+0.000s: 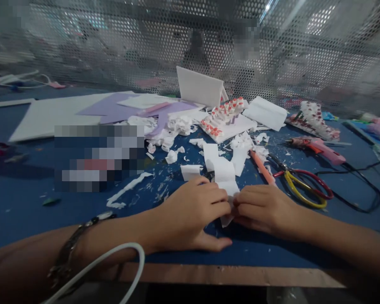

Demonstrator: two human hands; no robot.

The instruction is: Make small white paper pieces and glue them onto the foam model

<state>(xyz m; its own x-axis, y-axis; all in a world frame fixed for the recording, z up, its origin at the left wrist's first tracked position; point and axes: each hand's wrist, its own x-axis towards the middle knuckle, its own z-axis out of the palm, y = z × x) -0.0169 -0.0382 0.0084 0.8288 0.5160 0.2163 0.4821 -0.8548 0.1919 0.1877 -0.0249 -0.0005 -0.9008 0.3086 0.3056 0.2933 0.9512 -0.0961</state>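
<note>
Both of my hands rest on the blue tabletop (pixel 25 202) near its front edge. My left hand (pixel 192 215) and my right hand (pixel 262 209) pinch the near end of a long white paper strip (pixel 223 171) between their fingertips. The strip runs away from me across the table. A bracelet (pixel 69 249) sits on my left wrist. Scissors (pixel 303 183) with red and yellow handles lie just right of my right hand, with an orange pencil-like stick (pixel 262 169) beside them.
White paper scraps (pixel 173 131) litter the middle. Large white and purple sheets (pixel 82 112) lie at the back left. A small white model with red dots (pixel 224 118), a pink glue gun (pixel 322 150) with black cord, and a perforated metal screen (pixel 303 50) stand behind.
</note>
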